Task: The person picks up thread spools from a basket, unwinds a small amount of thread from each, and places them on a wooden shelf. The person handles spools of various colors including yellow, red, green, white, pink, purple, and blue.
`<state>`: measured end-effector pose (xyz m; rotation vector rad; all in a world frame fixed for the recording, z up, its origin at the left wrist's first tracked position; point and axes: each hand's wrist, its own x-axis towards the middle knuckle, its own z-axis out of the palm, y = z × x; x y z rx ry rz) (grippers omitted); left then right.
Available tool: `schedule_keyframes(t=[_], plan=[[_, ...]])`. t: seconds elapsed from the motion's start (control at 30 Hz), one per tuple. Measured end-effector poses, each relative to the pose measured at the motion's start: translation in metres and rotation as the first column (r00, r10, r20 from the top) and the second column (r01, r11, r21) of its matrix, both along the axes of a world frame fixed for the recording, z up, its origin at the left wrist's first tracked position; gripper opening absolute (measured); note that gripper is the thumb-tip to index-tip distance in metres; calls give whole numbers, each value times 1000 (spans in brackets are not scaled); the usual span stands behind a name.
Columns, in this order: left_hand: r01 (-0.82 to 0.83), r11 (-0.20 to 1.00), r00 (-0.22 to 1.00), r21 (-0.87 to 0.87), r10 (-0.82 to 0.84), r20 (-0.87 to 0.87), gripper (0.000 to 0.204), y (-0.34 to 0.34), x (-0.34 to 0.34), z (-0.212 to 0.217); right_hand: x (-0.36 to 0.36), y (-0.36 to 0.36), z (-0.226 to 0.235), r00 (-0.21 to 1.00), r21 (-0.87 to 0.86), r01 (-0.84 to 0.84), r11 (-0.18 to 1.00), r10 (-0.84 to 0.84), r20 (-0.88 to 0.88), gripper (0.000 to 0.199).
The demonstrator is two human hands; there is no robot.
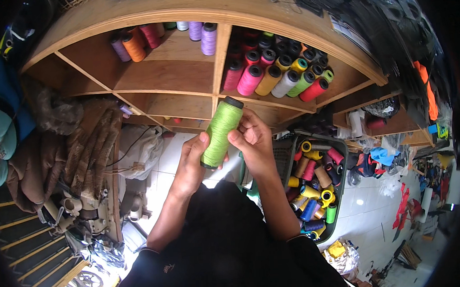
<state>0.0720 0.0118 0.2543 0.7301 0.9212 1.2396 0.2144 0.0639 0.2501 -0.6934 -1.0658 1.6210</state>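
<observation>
A lime-green spool of thread [221, 133] with black ends is held tilted between my two hands, in front of the wooden shelf unit [174, 76]. My left hand [192, 158] wraps its lower left side, thumb along the thread. On the other side my right hand [253, 139] grips it, thumb pressed on the front and fingers behind; those fingers are partly hidden. Beyond the hands, several spools of thread [251, 80] in pink, gold, white, green and red stand close together in the upper right compartment. Purple, orange and dark red spools [133, 46] stand in the upper left one.
To the right on the floor, a dark crate [333, 213] holds many-coloured spools lying loose. Brown fabric [87, 151] hangs at the left beside a white sack [139, 148]. Black plastic [359, 27] lies on top of the shelf. Scraps litter the tiled floor [366, 209].
</observation>
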Motion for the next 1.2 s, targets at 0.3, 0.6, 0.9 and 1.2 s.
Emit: schedule_keyframes(t=[0.3, 0.6, 0.9, 1.2], plan=[[77, 987, 982, -143, -50, 183, 66, 8, -53, 2, -48, 4, 7, 1000, -66, -7, 998, 9, 20, 48], [-47, 999, 950, -25, 37, -310, 41, 14, -96, -24, -85, -5, -12, 996, -69, 3, 998, 3, 89, 51], [104, 960, 869, 260, 39, -493, 52, 26, -126, -44, -123, 1, -17, 952, 79, 143, 987, -159, 260, 54], [-50, 956, 810, 288, 208, -549, 64, 64, -153, -52, -163, 68, -56, 950, 126, 160, 979, -187, 249, 51]])
